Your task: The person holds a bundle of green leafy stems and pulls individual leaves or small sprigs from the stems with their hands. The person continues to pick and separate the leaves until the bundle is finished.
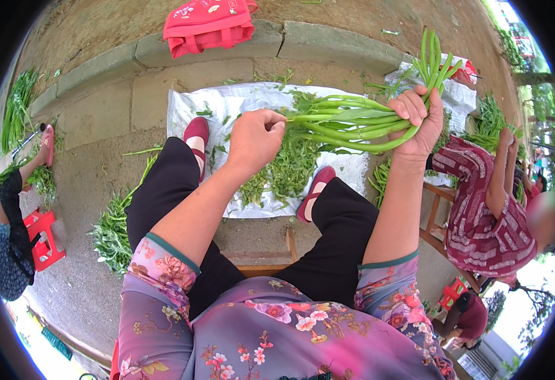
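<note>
My right hand (422,126) is wrapped round a bunch of long green vegetable stems (353,120). The stems fan out toward the left on one side of the fist and stick up past it on the other. At their left ends, my left hand (255,142) is closed with thumb and finger together, pinching a thin stem tip. The bunch is held above a white plastic sheet (233,95) on the ground. Torn leaves and green trimmings (284,168) lie in a heap on the sheet, partly hidden by the bunch.
Leafy stems (114,234) are piled left of my leg. Beyond the sheet runs a stone kerb (337,43) with a red bag (208,28) at it. A person in patterned maroon clothes (480,215) sits to the right. Another person (12,253) is at far left, near a red stool (44,237).
</note>
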Action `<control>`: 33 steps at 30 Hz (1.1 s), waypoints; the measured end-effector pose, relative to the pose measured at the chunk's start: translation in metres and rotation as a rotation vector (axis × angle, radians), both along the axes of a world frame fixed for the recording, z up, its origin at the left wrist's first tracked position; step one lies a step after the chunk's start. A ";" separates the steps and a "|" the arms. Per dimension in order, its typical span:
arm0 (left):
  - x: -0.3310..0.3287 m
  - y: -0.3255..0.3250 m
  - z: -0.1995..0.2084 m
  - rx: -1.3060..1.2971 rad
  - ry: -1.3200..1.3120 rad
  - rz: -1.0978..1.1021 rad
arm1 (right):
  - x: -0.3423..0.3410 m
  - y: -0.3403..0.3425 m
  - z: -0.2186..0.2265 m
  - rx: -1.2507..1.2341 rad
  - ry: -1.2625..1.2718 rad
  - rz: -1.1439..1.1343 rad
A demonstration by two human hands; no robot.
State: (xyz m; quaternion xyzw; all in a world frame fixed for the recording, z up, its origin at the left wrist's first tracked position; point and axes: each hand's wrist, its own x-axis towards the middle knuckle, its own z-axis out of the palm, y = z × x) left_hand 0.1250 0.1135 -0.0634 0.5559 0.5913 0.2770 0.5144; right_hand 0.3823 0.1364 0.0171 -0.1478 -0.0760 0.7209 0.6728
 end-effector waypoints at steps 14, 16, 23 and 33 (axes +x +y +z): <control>-0.005 0.006 0.003 -0.524 -0.442 0.295 | -0.020 -0.003 0.007 0.024 -0.116 0.024; -0.002 0.005 0.000 -0.485 -0.401 0.279 | -0.026 -0.006 0.014 0.050 -0.173 0.033; -0.002 0.002 0.000 -0.108 0.159 0.015 | -0.042 -0.020 0.033 0.116 -0.357 0.029; -0.010 0.003 0.006 -0.020 0.394 -0.254 | -0.002 -0.022 0.025 0.157 -0.015 -0.030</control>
